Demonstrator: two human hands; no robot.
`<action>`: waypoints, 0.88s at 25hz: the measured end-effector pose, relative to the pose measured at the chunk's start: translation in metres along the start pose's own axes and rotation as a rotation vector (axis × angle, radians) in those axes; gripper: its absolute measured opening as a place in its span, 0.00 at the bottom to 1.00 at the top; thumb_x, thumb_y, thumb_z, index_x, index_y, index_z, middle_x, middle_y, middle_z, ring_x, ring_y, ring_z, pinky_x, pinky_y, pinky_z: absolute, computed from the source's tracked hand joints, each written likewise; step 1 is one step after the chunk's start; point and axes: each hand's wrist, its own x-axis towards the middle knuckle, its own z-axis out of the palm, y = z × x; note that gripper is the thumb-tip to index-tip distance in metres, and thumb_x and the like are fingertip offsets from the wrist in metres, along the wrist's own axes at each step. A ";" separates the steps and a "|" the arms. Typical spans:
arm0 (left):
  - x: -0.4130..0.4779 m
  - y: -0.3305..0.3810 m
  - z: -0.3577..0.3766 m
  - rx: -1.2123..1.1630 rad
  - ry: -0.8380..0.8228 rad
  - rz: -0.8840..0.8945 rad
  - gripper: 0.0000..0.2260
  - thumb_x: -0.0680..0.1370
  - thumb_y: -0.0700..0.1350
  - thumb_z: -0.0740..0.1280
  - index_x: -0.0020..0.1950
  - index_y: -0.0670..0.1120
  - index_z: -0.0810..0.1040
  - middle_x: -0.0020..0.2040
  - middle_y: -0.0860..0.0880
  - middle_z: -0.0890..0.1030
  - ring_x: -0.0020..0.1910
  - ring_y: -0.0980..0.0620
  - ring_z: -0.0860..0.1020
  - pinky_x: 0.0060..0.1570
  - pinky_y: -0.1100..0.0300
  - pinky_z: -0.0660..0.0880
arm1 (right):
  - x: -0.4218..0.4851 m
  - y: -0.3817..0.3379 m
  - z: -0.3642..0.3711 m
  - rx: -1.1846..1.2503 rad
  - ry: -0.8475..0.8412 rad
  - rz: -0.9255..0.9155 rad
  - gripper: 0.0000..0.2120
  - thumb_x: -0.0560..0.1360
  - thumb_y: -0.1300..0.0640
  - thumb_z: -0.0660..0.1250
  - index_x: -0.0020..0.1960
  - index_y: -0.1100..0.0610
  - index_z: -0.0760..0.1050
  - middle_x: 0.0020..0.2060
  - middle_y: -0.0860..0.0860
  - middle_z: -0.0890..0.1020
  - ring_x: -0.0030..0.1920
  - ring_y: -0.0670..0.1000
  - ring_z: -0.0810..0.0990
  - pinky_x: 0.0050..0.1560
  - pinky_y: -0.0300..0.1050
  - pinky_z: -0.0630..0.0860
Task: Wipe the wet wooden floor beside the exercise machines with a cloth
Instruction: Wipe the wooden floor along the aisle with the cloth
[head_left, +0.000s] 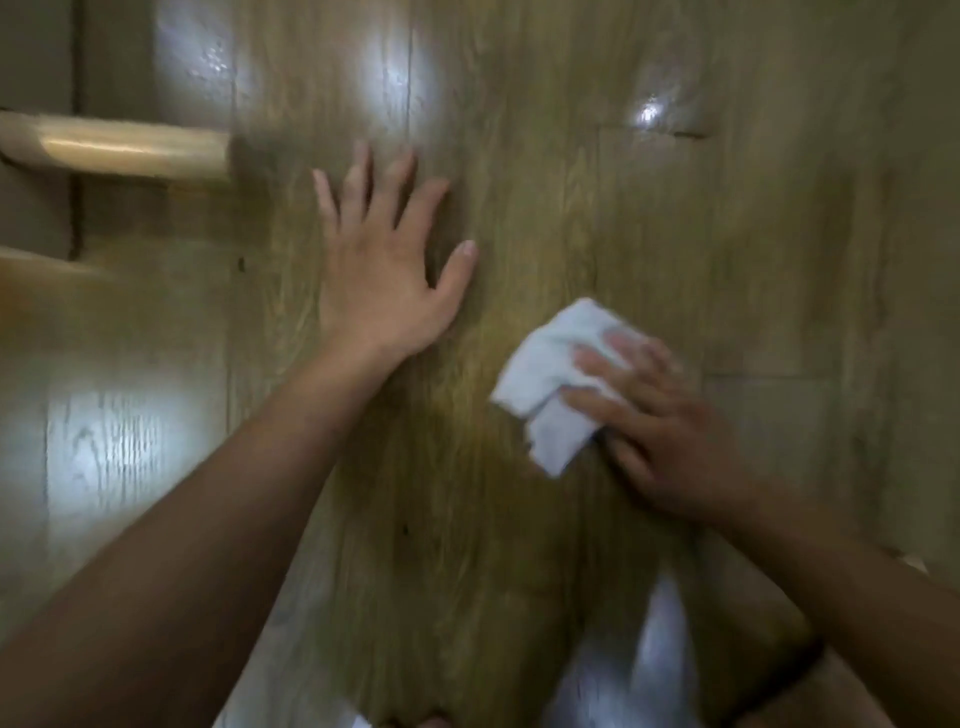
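Forearms reach in from the near side: the left forearm (208, 519) slants up across the wooden floor (519, 545), and the right forearm (857, 597) enters from the near right. Between them lies a pale patch (665, 649), too blurred to identify.

Just beyond, right of the middle boards, the right hand (670, 441) lies on a crumpled white cloth (545, 374). Its fingers are fairly straight and laid over the cloth's right side, pressing it flat to the floor. Whether the thumb tucks under the cloth I cannot tell.

Farther on and to the left, apart from the cloth, the left hand (384, 280) rests palm down on the bare boards, fingers spread wide.

A rounded wooden bar (130, 148) juts in from the far left. Beyond both hands, glare spots (389, 78) shine on the far boards.
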 end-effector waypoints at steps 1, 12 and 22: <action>-0.002 0.000 0.001 0.060 -0.018 -0.012 0.25 0.78 0.61 0.59 0.70 0.50 0.71 0.76 0.46 0.66 0.78 0.39 0.55 0.75 0.35 0.44 | -0.032 0.034 -0.010 0.003 0.047 0.259 0.24 0.76 0.56 0.58 0.71 0.55 0.73 0.75 0.56 0.68 0.77 0.61 0.62 0.77 0.60 0.57; 0.002 0.005 -0.007 0.090 -0.053 -0.052 0.23 0.80 0.59 0.55 0.71 0.50 0.71 0.77 0.47 0.64 0.79 0.41 0.52 0.75 0.35 0.44 | 0.034 -0.154 0.038 0.145 -0.033 0.102 0.22 0.79 0.47 0.60 0.72 0.47 0.71 0.79 0.50 0.62 0.80 0.58 0.53 0.77 0.64 0.55; 0.004 0.006 -0.005 0.114 -0.018 -0.066 0.23 0.82 0.58 0.51 0.71 0.50 0.72 0.76 0.47 0.67 0.78 0.42 0.56 0.76 0.39 0.47 | -0.057 0.220 -0.020 0.057 0.225 1.190 0.28 0.73 0.44 0.50 0.71 0.48 0.67 0.65 0.62 0.74 0.63 0.72 0.73 0.63 0.75 0.69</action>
